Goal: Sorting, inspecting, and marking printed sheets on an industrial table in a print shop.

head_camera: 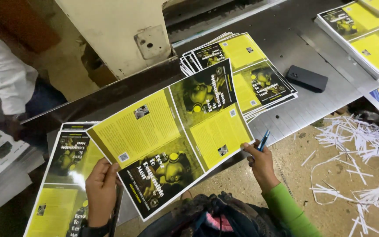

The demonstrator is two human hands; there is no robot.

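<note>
The printed sheet point(172, 138), yellow and black with book-cover panels, is held flat above the near edge of the metal table point(303, 109), which serves as landmark. Its near-left edge is pinched by the left hand point(101, 188), fingers closed over it; its right corner is gripped by the right hand point(262, 163), whose fingers are also curled around a blue pen point(264, 140). Below the sheet, left of the table, a stack of like sheets point(62, 184) is seen; another fanned stack point(242, 70) lies on the table beside a dark phone point(307, 78). Paper trimmings point(360, 153) are scattered right of the table. A crease or ink mark could be caused by the pen; sagging at the unsupported middle could bend the sheet.
</note>
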